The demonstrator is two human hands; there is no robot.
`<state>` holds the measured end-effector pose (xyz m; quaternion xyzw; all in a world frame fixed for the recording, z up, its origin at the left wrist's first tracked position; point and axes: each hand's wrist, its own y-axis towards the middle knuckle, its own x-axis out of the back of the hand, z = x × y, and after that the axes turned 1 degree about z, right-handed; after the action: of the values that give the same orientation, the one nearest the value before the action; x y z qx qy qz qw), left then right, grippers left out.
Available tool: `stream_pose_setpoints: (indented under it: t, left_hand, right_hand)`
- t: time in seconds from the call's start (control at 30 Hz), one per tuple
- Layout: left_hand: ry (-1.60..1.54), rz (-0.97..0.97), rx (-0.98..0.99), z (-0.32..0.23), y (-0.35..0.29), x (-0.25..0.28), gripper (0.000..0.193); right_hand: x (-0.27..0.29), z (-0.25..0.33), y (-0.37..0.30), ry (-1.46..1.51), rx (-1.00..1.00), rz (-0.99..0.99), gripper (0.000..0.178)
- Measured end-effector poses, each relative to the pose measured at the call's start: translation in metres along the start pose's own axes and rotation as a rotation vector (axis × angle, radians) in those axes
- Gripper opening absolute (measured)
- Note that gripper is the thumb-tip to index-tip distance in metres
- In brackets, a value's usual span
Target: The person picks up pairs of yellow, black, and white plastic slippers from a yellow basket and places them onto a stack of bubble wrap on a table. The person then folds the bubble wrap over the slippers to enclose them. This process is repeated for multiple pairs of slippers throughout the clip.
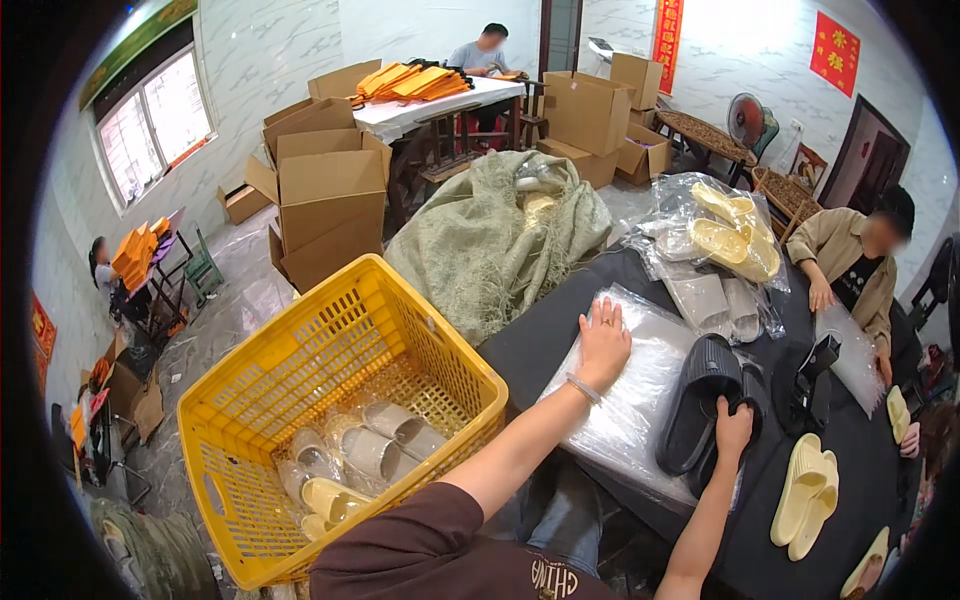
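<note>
Your left hand [605,342] lay spread and open on the stack of clear plastic bags [615,412], while your right hand [734,430] gripped the black slippers [690,418] over the stack's right side; slick film could have slid beneath your palm, or that one-handed hold could have let one slipper drop. The dark tablecloth [755,500] also bore yellow slippers [792,495], a yellow crate [300,330] stood at your left, and cartons [330,195] crowded the marble-walled room beyond.
</note>
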<state>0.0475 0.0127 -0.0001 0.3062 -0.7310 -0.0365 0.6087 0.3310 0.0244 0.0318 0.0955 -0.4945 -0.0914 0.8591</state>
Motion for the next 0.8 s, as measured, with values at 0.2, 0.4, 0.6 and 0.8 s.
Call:
stream_pose_setpoints:
  t: [0.2, 0.4, 0.6, 0.8]
  left_hand:
    - [0.023, -0.050, -0.010, 0.002, -0.001, -0.006, 0.053]
    - [0.033, -0.026, -0.021, 0.001, 0.003, -0.012, 0.056]
    - [0.001, -0.027, -0.021, 0.008, 0.005, -0.020, 0.058]
    - [-0.064, -0.009, 0.004, 0.001, 0.000, -0.001, 0.057]
  right_hand:
    - [0.009, 0.014, -0.006, 0.000, 0.046, -0.191, 0.044]
    - [0.007, 0.058, -0.041, 0.020, 0.398, -0.076, 0.037]
    - [-0.011, 0.060, -0.052, -0.059, 0.414, 0.142, 0.039]
    - [0.005, 0.018, -0.034, -0.080, 0.144, 0.029, 0.043]
